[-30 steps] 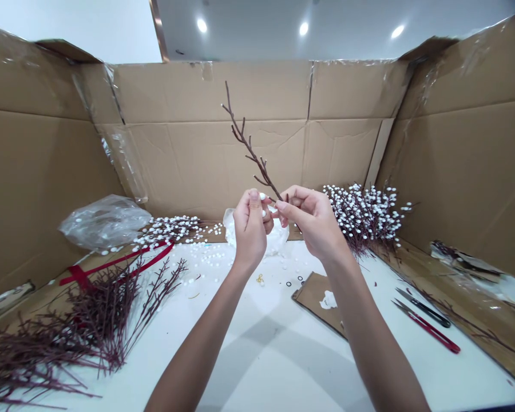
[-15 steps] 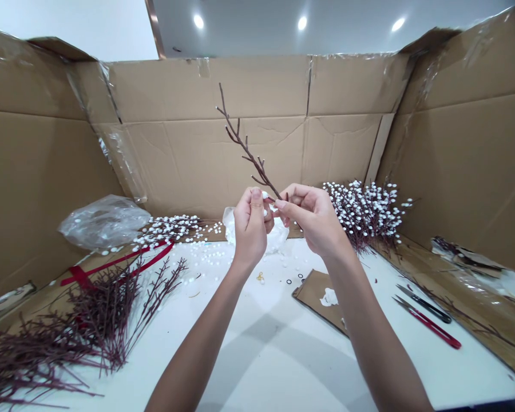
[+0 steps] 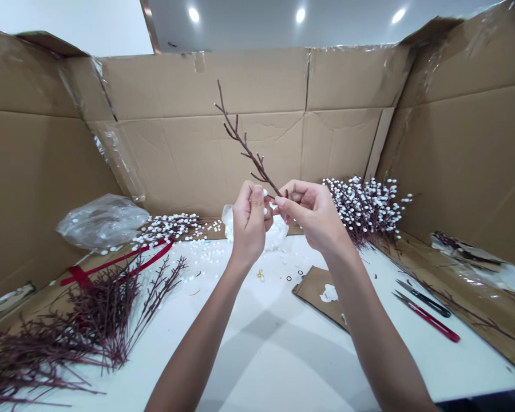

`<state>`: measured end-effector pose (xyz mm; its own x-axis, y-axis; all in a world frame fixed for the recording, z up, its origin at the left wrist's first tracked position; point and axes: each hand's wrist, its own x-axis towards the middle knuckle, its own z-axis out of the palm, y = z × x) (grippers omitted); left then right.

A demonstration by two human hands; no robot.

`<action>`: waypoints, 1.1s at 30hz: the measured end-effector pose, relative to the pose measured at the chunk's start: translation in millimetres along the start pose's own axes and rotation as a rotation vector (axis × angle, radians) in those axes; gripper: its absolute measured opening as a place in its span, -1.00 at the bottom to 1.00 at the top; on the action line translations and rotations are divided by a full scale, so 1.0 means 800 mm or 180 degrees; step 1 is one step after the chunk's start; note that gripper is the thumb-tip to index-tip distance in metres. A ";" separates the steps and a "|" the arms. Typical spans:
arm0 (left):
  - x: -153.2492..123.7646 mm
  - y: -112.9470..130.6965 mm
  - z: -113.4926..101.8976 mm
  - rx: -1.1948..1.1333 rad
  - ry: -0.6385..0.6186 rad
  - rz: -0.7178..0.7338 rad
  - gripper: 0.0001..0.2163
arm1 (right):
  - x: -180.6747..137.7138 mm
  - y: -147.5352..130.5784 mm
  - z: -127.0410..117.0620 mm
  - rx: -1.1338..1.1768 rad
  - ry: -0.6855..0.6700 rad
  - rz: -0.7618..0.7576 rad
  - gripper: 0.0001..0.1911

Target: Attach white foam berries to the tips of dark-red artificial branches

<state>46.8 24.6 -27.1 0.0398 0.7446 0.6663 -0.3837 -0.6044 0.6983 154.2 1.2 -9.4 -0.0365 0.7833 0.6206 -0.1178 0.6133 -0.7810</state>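
A bare brown artificial twig (image 3: pixel 249 153) slants up to the left above the table, its lower part pinched by my right hand (image 3: pixel 311 213). My left hand (image 3: pixel 252 220) is closed beside it, with small white buds (image 3: pixel 265 193) between thumb and fingers, against a short side shoot of the twig. The two hands almost touch, and the fingers partly hide the contact. Behind them sits a crumpled white plastic bag (image 3: pixel 277 234) holding white pieces. To the right, a piece of cardboard (image 3: pixel 313 294) carries a white blob of paste (image 3: pixel 328 293).
Bare twigs (image 3: pixel 107 320) pile at left beside a red ribbon (image 3: pixel 79 276). Bud-covered branches (image 3: pixel 367 209) stand at back right; more (image 3: pixel 171 227) lie at back left near a clear bag (image 3: pixel 105 220). Red snips (image 3: pixel 429 317) and black snips (image 3: pixel 424 298) lie right. Cardboard walls (image 3: pixel 240 80) surround the table.
The view has shifted slightly. Both hands keep their hold, and the left hand's buds stay against the side shoot with hardly any movement.
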 end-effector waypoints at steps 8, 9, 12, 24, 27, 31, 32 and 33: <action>-0.001 0.003 0.001 -0.0137 -0.0019 -0.0053 -0.67 | 0.000 0.001 0.001 -0.0016 -0.0040 -0.0148 -0.90; -0.001 0.003 0.002 -0.0156 -0.0020 -0.0047 -0.67 | 0.001 0.002 0.001 -0.0002 -0.0031 -0.0173 -0.90; -0.001 0.003 0.002 -0.0166 -0.0046 -0.0021 -0.67 | 0.001 0.003 0.002 -0.0014 -0.0005 -0.0227 -0.88; -0.003 0.006 0.003 -0.0056 -0.0109 0.0066 -0.70 | -0.003 -0.002 0.005 -0.0525 0.0136 -0.0409 -0.88; -0.004 0.006 0.004 -0.0061 -0.0133 0.0078 -0.70 | -0.003 -0.002 0.005 -0.0620 0.0142 -0.0417 -0.88; -0.004 0.006 0.003 -0.0054 -0.0159 0.0098 -0.70 | -0.003 -0.001 0.004 -0.0649 0.0117 -0.0439 -0.89; -0.004 0.006 0.003 -0.0042 -0.0154 0.0095 -0.70 | -0.003 0.000 0.004 -0.0654 0.0109 -0.0445 -0.89; -0.004 0.006 0.003 -0.0028 -0.0145 0.0090 -0.69 | -0.003 0.000 0.004 -0.0655 0.0100 -0.0449 -0.89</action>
<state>46.9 18.9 -25.4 0.0707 0.7134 0.6972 -0.3935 -0.6223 0.6767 151.1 -0.9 -10.1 -0.0027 0.6893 0.7244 0.0853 0.7220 -0.6867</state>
